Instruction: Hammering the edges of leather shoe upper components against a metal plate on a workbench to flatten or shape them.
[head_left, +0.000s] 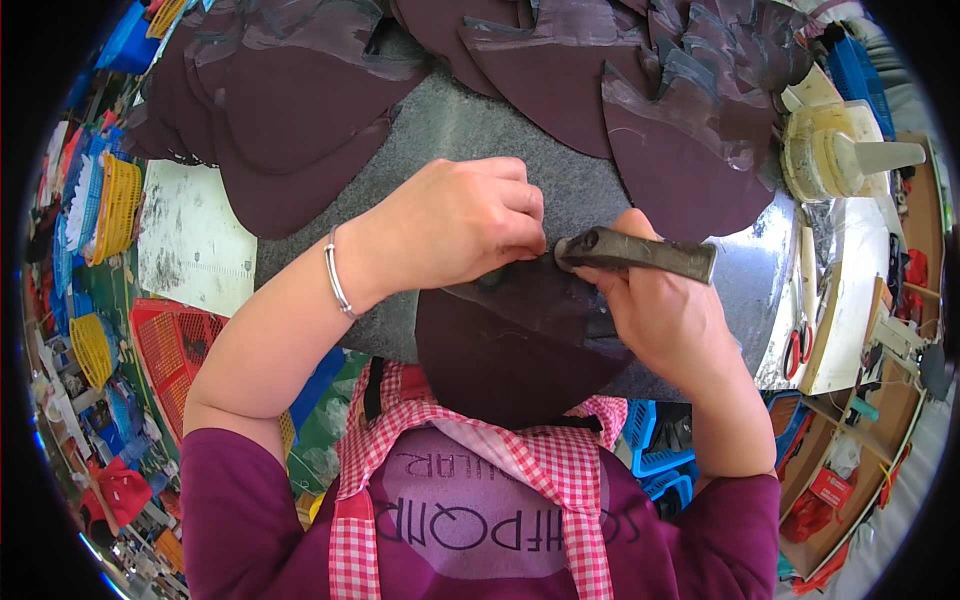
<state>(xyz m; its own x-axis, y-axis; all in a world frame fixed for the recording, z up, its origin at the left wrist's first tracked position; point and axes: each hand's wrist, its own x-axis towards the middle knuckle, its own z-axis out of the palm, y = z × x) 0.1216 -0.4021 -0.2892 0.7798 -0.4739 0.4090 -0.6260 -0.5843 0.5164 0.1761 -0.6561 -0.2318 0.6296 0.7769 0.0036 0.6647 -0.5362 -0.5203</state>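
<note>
A dark maroon cut piece of sheet material (510, 350) lies at the near edge of the grey slab (425, 130), its rounded end hanging over the edge. My left hand (475, 220) is closed, fingertips pinching at the piece's far edge; what lies between them is hidden. In my right hand (660, 310) is a hammer (650, 255) with a dark metal head. Its round face is close beside my left fingertips, over the far edge of the piece. The hammer's handle is mostly hidden by my hand.
More maroon pieces with greyish, glue-smeared edges lie overlapped at the far left (300, 110) and far right (690, 160). A glue bottle (840, 150) with a pale nozzle stands at right, above red-handled scissors (798, 345). A red plastic basket (175, 345) sits at left, blue baskets (660, 450) below the slab.
</note>
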